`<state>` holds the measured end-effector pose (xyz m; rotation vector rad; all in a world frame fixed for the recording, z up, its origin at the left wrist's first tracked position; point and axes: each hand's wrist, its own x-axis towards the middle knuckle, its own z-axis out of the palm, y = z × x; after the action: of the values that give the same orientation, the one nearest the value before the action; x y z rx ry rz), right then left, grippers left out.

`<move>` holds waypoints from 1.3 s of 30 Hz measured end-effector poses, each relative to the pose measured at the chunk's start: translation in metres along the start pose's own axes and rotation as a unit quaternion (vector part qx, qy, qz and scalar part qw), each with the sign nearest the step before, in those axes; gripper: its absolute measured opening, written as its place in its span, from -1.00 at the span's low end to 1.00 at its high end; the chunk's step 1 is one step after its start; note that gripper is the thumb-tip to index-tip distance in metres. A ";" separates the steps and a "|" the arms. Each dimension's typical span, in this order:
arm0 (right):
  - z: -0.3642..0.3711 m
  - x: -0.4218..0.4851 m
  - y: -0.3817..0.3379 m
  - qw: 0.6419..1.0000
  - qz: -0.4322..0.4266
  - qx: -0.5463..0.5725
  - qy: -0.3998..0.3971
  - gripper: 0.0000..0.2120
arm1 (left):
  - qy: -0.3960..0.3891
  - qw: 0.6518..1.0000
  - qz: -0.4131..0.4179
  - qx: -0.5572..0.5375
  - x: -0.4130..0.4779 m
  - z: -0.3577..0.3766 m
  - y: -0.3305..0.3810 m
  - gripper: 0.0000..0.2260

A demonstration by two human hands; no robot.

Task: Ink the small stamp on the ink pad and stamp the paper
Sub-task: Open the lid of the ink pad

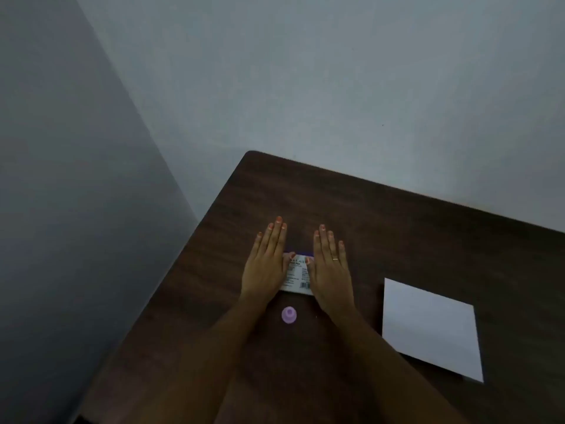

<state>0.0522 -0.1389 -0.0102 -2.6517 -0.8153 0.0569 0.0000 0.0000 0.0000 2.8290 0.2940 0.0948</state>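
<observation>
I can't read the ink pad (298, 275) label; both palms hide its sides. My left hand (267, 264) and right hand (330, 267) lie flat, fingers straight, gripping nothing, flanking it on the table (397, 221). The small stamp (289, 315) stands just nearer; the paper (431, 328) lies right.

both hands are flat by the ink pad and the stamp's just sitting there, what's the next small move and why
Probably open the ink pad first. It lies label side up between the left hand and right hand, both flat and holding nothing, and no inked surface shows. The small stamp stands untouched just in front of it, and the paper waits blank to the right.
</observation>
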 end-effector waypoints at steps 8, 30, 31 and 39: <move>0.010 -0.012 0.014 0.991 -0.070 0.056 -0.104 -0.37 | -0.119 0.985 0.072 -0.098 -0.006 -0.003 -0.038 -0.46; -0.038 0.032 0.020 0.961 -0.016 0.268 -0.070 -0.81 | -0.106 0.983 0.095 -0.120 -0.008 -0.005 -0.062 -0.06; -0.038 0.040 0.019 0.956 0.010 0.289 -0.057 -0.84 | -0.108 0.983 0.089 -0.122 -0.008 -0.005 -0.062 -0.04; -0.025 0.091 0.022 0.967 0.034 0.251 0.034 -0.92 | -0.124 0.982 0.112 -0.083 -0.006 0.002 -0.067 -0.11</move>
<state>0.1431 -0.1140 0.0115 -2.1881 -0.5905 0.1648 -0.0184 0.0606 -0.0216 2.6596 -0.0840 -0.1785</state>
